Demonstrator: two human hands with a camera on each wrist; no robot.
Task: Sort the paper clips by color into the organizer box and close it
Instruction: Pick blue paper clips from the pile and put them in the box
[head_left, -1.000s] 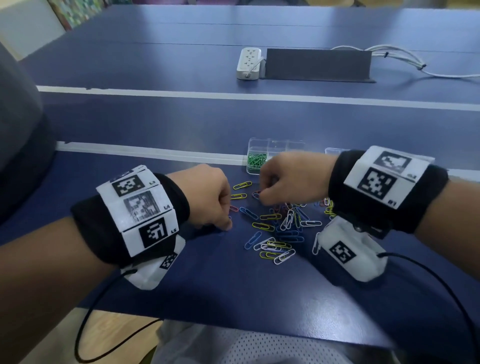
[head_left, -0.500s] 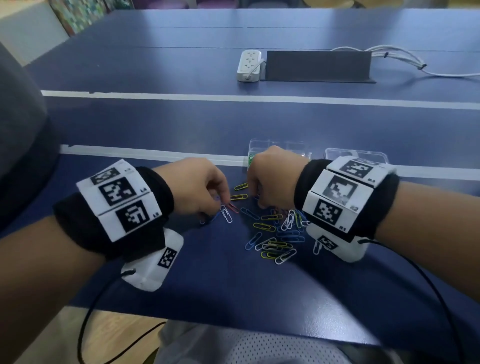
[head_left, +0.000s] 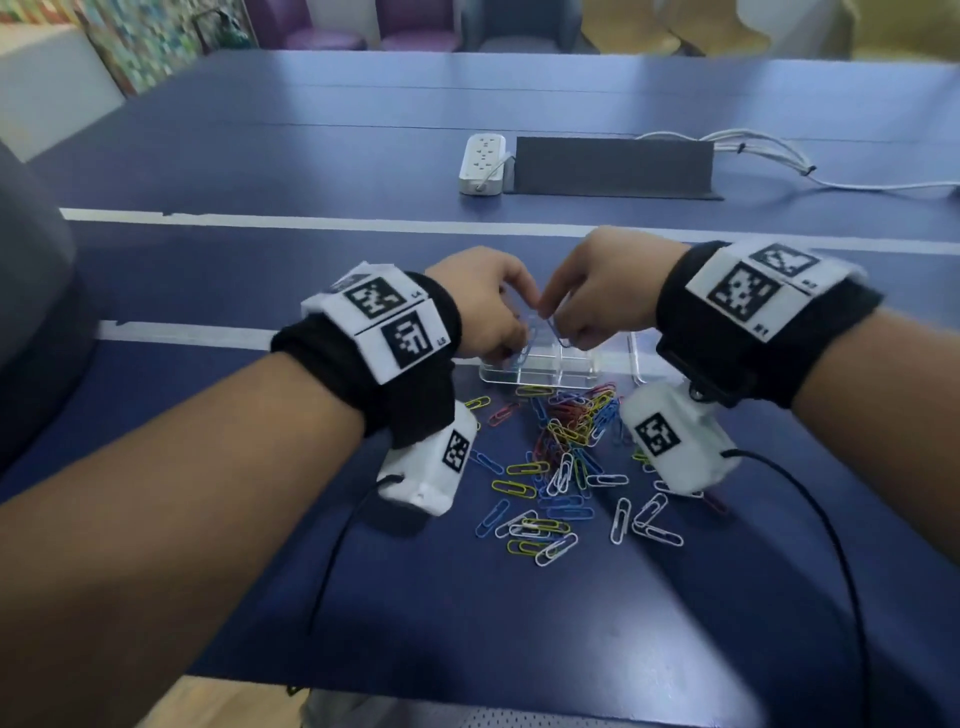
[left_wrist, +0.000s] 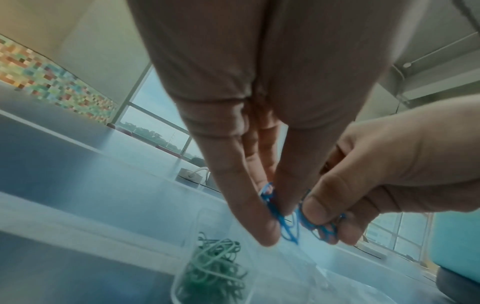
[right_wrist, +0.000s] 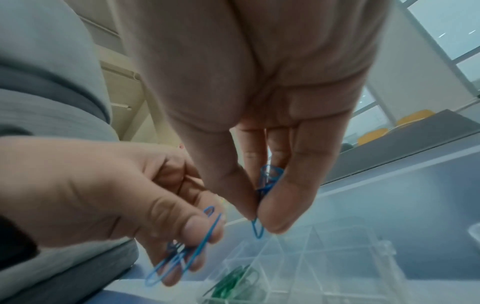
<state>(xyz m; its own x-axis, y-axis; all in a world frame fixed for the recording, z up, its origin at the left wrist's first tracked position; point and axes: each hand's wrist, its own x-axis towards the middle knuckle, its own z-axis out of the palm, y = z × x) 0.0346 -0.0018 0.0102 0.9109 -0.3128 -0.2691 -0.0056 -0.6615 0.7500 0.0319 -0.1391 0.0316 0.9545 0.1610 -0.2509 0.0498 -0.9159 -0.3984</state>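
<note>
Head view: left hand (head_left: 480, 306) and right hand (head_left: 597, 296) sit close together above the clear plastic compartmented organizer box (head_left: 571, 371), each pinching a few blue wire paper clips (right_wrist: 267, 181) between thumb and fingertips. One compartment already holds green paper clips (left_wrist: 213, 271). Mixed loose clips (head_left: 566, 467) lie heaped on the blue table (head_left: 467, 623), just in front of the box. Judgement: clips are light, stiff, smooth-coated wire; they slip and interlock readily, so pinch flat across the loops and release low over a vacant compartment. Box looks rigid, light and likely to slide; steady it when closing.
</note>
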